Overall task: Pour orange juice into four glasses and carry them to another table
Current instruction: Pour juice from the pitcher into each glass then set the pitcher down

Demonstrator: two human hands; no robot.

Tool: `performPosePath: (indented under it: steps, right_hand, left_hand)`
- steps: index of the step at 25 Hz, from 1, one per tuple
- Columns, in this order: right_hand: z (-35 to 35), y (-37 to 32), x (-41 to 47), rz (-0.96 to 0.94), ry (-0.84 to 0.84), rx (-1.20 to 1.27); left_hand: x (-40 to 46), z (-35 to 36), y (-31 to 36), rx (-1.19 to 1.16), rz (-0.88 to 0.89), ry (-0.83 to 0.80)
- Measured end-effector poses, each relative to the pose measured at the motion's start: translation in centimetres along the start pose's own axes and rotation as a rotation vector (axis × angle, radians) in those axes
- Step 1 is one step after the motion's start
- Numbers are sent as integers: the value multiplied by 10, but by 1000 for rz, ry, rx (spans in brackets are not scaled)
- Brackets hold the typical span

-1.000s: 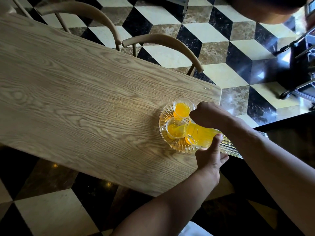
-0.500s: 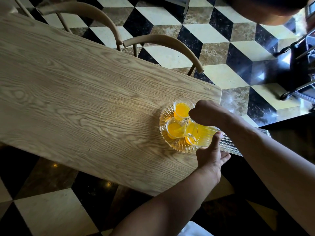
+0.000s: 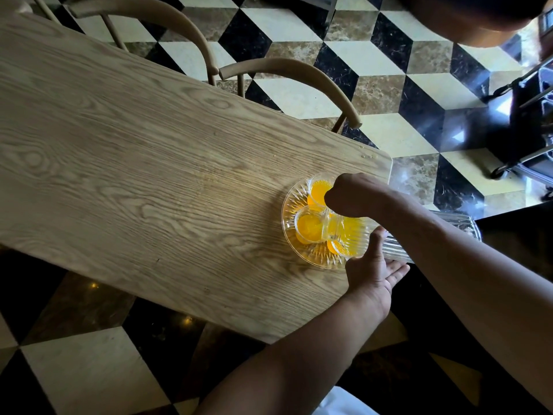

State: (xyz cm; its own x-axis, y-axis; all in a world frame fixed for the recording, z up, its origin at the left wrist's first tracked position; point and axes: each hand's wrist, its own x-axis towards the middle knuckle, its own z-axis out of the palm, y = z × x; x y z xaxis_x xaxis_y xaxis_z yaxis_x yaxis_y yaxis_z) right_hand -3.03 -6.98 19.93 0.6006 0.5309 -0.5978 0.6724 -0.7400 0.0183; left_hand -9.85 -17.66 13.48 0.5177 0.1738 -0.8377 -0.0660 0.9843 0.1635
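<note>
A round cut-glass tray (image 3: 291, 205) sits near the right end of the wooden table (image 3: 149, 163). Small glasses stand on it: one full of orange juice at the back (image 3: 318, 190), one partly filled on the left (image 3: 309, 226). A ribbed glass pitcher (image 3: 356, 238) lies tilted with its mouth over the tray, juice inside. My right hand (image 3: 353, 194) grips the pitcher from above. My left hand (image 3: 371, 265) supports the pitcher's underside, thumb up against its side and fingers straight. Other glasses are hidden behind the pitcher and hand.
Two curved wooden chair backs (image 3: 287, 73) stand along the table's far edge. The floor is checkered marble (image 3: 389, 70). A dark wheeled metal frame (image 3: 526, 127) stands at the right. The table's right edge lies just past the tray.
The juice level in the pitcher has dropped and the left glass has filled. My left hand slid slightly along the pitcher's underside; my right hand kept its grip.
</note>
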Motion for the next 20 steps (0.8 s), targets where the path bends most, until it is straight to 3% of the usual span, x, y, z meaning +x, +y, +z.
performPosePath:
  steps: [20]
  right_hand:
    - [2, -25, 3, -46, -27, -165]
  left_hand:
    - [-7, -7, 11, -28, -12, -16]
